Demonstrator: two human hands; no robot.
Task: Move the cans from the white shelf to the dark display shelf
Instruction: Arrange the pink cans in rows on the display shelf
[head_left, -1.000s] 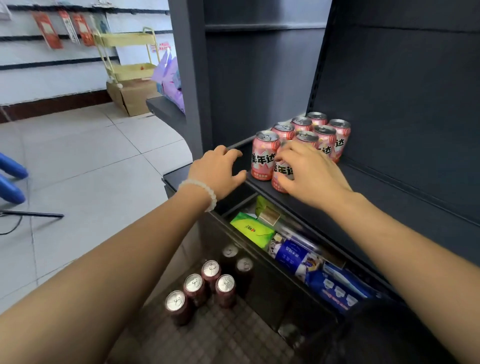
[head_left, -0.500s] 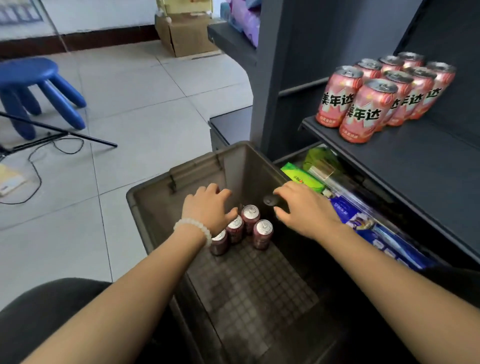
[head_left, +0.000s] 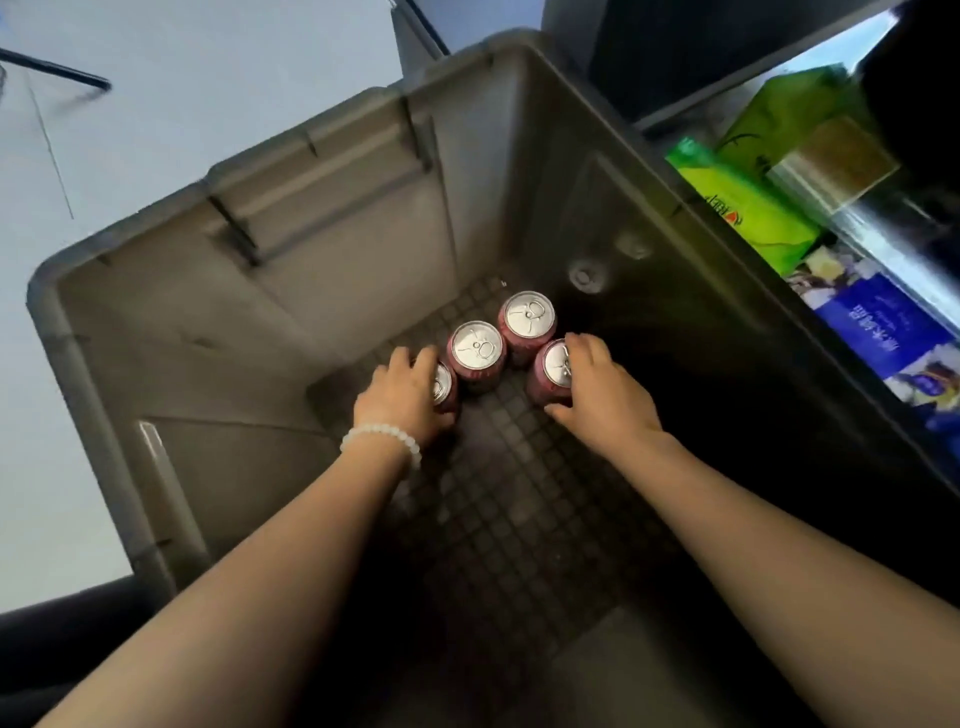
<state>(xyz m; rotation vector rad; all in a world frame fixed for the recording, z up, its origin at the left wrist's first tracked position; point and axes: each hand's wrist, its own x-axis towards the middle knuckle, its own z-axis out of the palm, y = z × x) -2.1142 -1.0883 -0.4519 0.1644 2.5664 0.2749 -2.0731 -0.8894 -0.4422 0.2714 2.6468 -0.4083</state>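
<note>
Both hands deep in the grey bin (head_left: 332, 218), left hand (head_left: 402, 402) wrapped round one can (head_left: 442, 387), right hand (head_left: 597, 395) round another (head_left: 551, 371) (two more stand touching behind), so a lift could topple neighbours.

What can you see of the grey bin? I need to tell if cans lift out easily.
The grey bin looks like moulded plastic, open-topped, deep, with ribbed walls, a rolled rim and a gridded dark floor. It sits beside a low shelf of packets. Four upright cans stand at its far end; both hands reach inside.
</note>
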